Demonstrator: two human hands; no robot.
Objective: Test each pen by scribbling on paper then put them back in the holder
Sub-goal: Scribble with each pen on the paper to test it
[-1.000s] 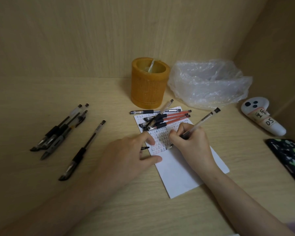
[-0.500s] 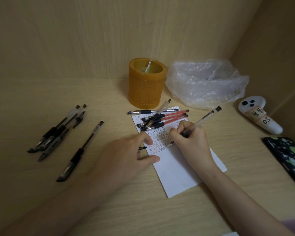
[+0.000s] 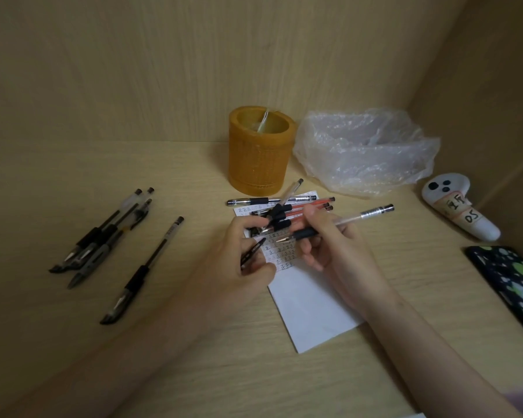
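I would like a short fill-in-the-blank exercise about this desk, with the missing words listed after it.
1. The right hand holds a clear ____ above the paper.
2. The left hand pinches a small black pen ____.
3. The pen holder is ____ in colour.
4. The crumpled plastic bag lies to the ____ of the pen holder.

Missing words: pen; cap; orange; right
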